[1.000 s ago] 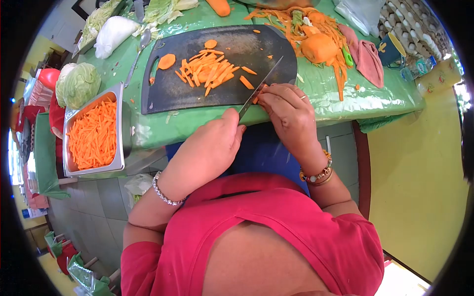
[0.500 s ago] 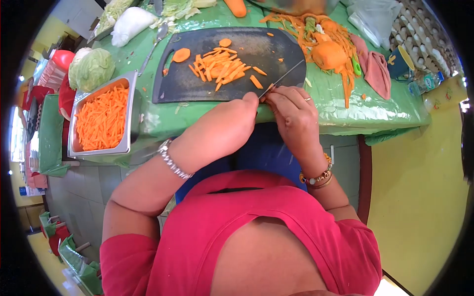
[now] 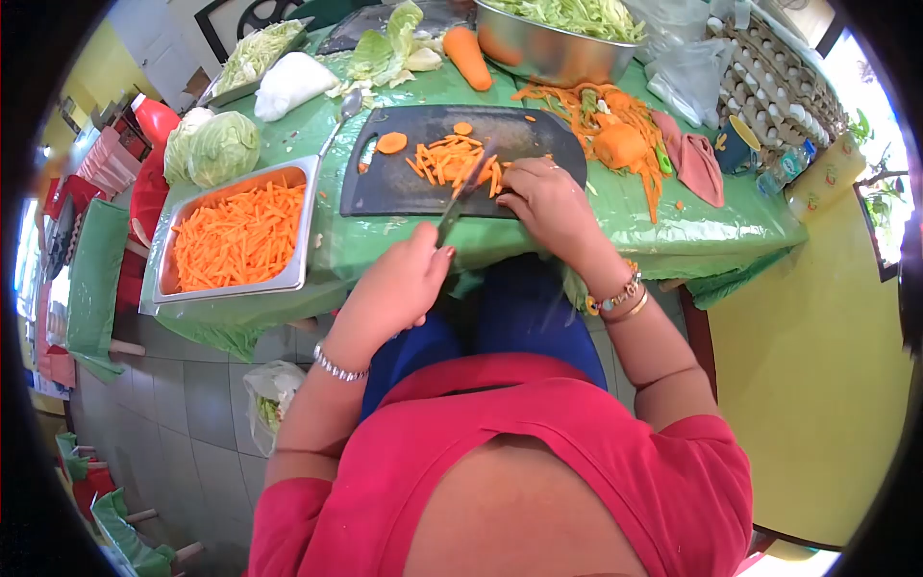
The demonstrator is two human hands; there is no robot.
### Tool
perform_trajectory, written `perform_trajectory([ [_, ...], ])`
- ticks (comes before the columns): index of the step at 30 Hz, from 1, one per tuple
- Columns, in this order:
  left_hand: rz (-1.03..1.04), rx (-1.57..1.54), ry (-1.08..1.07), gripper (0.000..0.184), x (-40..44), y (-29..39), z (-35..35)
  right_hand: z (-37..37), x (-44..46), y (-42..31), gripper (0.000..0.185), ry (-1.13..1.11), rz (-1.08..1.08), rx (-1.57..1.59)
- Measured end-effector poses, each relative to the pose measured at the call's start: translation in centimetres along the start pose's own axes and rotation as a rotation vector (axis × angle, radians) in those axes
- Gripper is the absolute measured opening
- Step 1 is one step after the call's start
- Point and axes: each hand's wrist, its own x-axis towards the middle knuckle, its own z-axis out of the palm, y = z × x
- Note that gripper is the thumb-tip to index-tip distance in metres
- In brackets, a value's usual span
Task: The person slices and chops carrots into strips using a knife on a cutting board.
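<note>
- In the head view, the left hand (image 3: 404, 279) closes its fingers round the handle of the knife (image 3: 461, 202), whose blurred blade slants away to the right over the near part of the cutting board (image 3: 389, 198)
- The right hand (image 3: 553, 207) sits at the near right part of the board, fingers bent and close together beside the carrot sticks (image 3: 447, 162); I cannot tell whether it pinches a piece
- The carrot sticks lie loose around the middle of the board, with a carrot slice (image 3: 391, 143) to their left
- Left of the board, a metal tray (image 3: 310, 207) holds cut carrot (image 3: 236, 236), and a cabbage (image 3: 223, 149) sits beyond it
- Orange peelings (image 3: 654, 197) lie right of the board, with a pink cloth (image 3: 700, 171) just beside them
- At the far side, a whole carrot (image 3: 468, 60) lies left of a metal bowl (image 3: 562, 65) of shredded greens (image 3: 567, 17)
</note>
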Motion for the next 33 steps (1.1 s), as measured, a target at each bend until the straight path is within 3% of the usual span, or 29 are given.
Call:
perform_trajectory([
  [2,-0.120,-0.153,0.068,0.026,-1.7,-0.9,-1.2,0.6,2.1,0.0,0.040,-0.122,0.005,-0.096],
  [3,-0.122,-0.150,0.073,0.026,-2.4,-1.6,-1.6,1.1,3.2,0.1,0.040,-0.118,0.000,-0.093],
  [5,-0.164,-0.265,0.116,0.025,-3.5,-2.8,-2.1,2.6,5.4,0.7,0.055,-0.034,-0.284,0.047],
  [6,-0.164,-0.259,0.119,0.025,-3.9,-3.2,-2.2,3.4,6.3,1.1,0.060,-0.099,-0.345,0.024],
  [7,-0.164,-0.277,0.129,0.025,-4.2,-3.5,-2.3,4.1,6.6,1.2,0.060,-0.089,-0.348,0.026],
  [9,-0.164,-0.283,0.157,0.025,-4.6,-4.2,-2.4,5.1,7.7,1.0,0.057,-0.297,-0.293,-0.053],
  [13,-0.166,-0.318,0.151,0.025,-4.9,-5.3,-2.2,6.1,7.9,0.1,0.026,-0.145,-0.337,-0.093],
  [14,-0.140,-0.333,0.147,0.025,-5.1,-5.4,-2.2,6.1,7.6,0.2,0.026,-0.143,-0.337,-0.094],
  [16,-0.096,-0.345,0.160,0.024,-5.7,-5.1,-2.3,6.0,7.1,-0.3,0.015,-0.131,-0.170,-0.138],
  [24,0.001,-0.512,0.245,0.016,-12.2,-4.5,-5.4,5.5,8.2,2.2,0.020,-0.092,-0.068,-0.016],
  [29,-0.005,-0.690,0.422,0.014,-16.3,-7.2,-7.6,1.6,11.6,1.6,0.030,-0.219,0.402,0.491],
  [31,-0.027,-0.716,0.621,0.011,-17.2,-8.2,-8.1,2.1,13.8,0.5,0.029,-0.235,0.414,0.593],
  [33,-0.030,-0.729,0.660,0.011,-17.5,-8.5,-8.2,2.7,16.5,-3.0,0.028,-0.305,0.280,0.729],
])
